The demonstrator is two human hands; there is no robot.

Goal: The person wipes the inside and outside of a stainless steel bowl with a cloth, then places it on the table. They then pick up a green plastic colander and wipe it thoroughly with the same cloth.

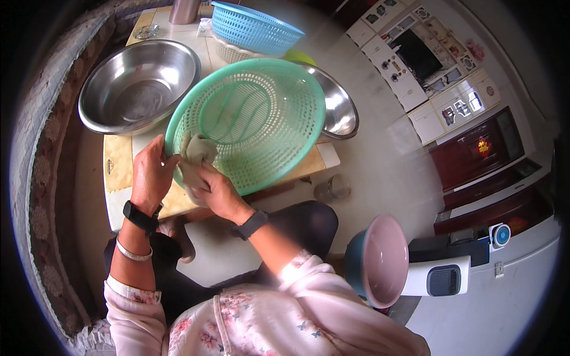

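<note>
A green plastic colander is tilted up over the table, its slotted inside facing me. My left hand grips its rim at the near left, thumb over the edge. In my right hand is a pale grey-beige cloth, pressed against the inner wall close to that same rim. Part of the cloth hangs down below the rim between my hands. Just beyond my left hand stands a wide stainless steel basin with nothing visible inside but reflections.
A second steel basin shows behind the colander. A blue plastic basket sits atop a pale basket at the far end of the tiled table. A clear container is on the floor. Pink and blue basins stand at right.
</note>
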